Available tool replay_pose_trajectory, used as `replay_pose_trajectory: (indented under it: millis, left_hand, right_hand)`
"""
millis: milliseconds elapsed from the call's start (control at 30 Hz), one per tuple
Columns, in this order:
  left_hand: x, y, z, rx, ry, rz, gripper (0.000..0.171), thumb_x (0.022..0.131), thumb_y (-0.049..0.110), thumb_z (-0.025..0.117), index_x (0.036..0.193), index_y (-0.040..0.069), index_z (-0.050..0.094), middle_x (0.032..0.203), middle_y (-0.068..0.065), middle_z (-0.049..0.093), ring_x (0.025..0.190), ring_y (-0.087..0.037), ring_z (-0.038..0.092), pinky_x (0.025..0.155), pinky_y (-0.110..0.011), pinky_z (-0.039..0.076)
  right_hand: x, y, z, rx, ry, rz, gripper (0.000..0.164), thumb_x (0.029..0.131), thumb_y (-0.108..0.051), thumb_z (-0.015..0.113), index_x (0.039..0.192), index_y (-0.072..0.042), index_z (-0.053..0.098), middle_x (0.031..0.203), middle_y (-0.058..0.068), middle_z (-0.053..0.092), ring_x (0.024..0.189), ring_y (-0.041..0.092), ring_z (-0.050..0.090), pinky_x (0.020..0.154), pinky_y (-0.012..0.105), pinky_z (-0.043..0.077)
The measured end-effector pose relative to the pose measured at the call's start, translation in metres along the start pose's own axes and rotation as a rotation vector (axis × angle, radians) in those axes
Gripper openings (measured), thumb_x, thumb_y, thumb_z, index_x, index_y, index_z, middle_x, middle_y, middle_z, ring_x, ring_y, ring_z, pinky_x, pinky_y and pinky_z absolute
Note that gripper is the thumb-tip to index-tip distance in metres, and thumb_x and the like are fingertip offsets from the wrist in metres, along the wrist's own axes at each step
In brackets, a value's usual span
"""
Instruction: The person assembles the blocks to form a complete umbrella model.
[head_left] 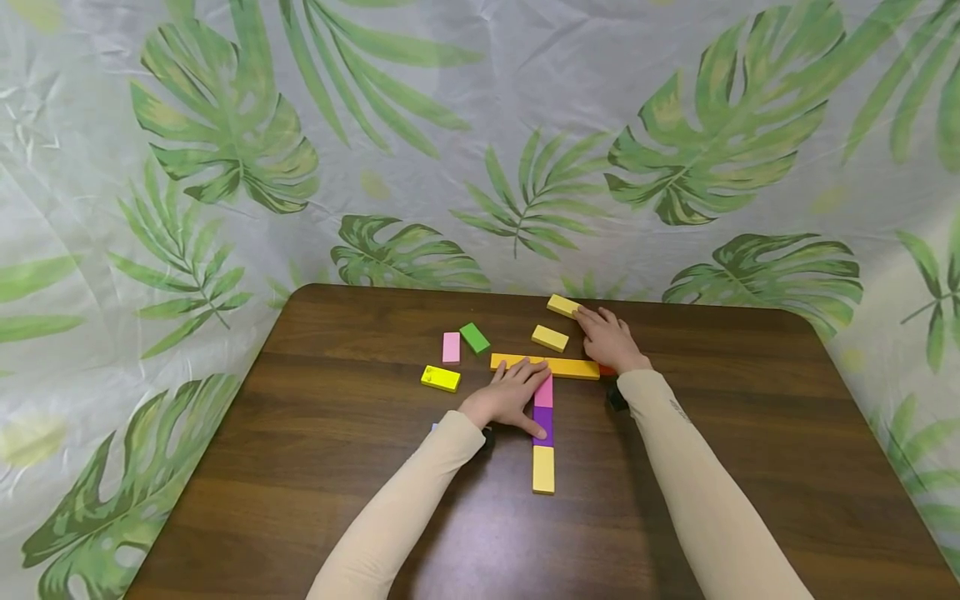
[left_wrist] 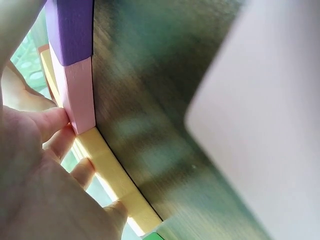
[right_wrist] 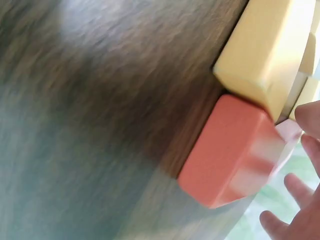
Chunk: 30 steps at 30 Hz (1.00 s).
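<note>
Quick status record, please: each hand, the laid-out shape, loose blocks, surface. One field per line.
Left hand: fingers touching orange row, thumb over purple block
Right hand: fingertips at far pale-yellow block
Stem, from row toward person: pink block, purple block, end yellow block
Row's right end: red block
Loose: green block, light-pink block, bright-yellow block, second pale-yellow block
Surface: brown table

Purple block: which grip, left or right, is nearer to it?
Left. The left grip has its thumb over the purple block; the right grip is farther back and right, by the rearmost yellow block.
</note>
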<state>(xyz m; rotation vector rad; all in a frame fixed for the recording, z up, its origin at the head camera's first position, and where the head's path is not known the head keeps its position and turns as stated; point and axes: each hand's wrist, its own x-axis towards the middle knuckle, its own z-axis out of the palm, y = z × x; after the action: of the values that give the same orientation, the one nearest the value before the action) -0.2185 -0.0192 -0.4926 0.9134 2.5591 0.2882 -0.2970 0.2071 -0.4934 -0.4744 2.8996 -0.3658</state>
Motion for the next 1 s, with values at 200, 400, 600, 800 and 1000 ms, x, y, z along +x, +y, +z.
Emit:
replay_pose_trajectory:
  millis: [200,400,600,800,1000]
  left_hand:
    - [0.000,0.001,0.000,0.006,0.005,0.003,0.107,0.075,0.060,0.071,0.155,0.015,0.015,0.160,0.002,0.009,0.145,-0.021,0.000,0.114,-0.048,-0.001]
    - [-0.001,0.000,0.000,-0.002,0.007,0.004,0.107,0.075,0.060,0.071,0.155,0.015,0.015,0.160,0.002,0.009,0.145,-0.021,0.000,0.114,-0.048,-0.001]
    - [-0.001,0.001,-0.001,-0.010,0.006,0.002,0.106,0.075,0.059,0.072,0.155,0.015,0.016,0.160,0.002,0.009,0.145,-0.021,0.001,0.114,-0.048,-0.001]
    - [-0.001,0.002,0.000,-0.014,0.004,-0.003,0.106,0.075,0.059,0.072,0.155,0.015,0.016,0.160,0.002,0.009,0.145,-0.021,0.001,0.114,-0.047,-0.002]
    - [-0.001,0.002,-0.001,-0.005,0.006,-0.006,0.107,0.075,0.060,0.072,0.155,0.015,0.016,0.159,0.002,0.010,0.145,-0.021,0.002,0.114,-0.048,-0.001]
  right_hand:
    - [0.003,-0.001,0.000,-0.016,-0.007,0.017,0.052,0.098,-0.009,0.043,0.148,-0.002,0.033,0.155,0.016,0.023,0.140,0.042,0.011,0.107,0.064,0.011]
    - [0.004,-0.001,0.001,-0.017,-0.017,0.025,0.052,0.098,-0.008,0.041,0.149,-0.002,0.031,0.155,0.017,0.022,0.140,0.042,0.010,0.108,0.064,0.011]
    - [0.001,-0.001,-0.001,0.004,0.020,0.001,0.052,0.098,-0.008,0.042,0.148,-0.001,0.031,0.154,0.018,0.023,0.140,0.043,0.013,0.108,0.063,0.013]
    - [-0.003,0.006,-0.001,0.051,0.103,-0.057,0.051,0.097,-0.008,0.045,0.145,0.004,0.034,0.150,0.022,0.030,0.137,0.042,0.023,0.109,0.057,0.018]
    - [-0.013,0.011,0.001,0.084,0.146,-0.116,0.050,0.095,-0.006,0.050,0.142,0.008,0.038,0.147,0.024,0.035,0.134,0.042,0.030,0.110,0.052,0.022]
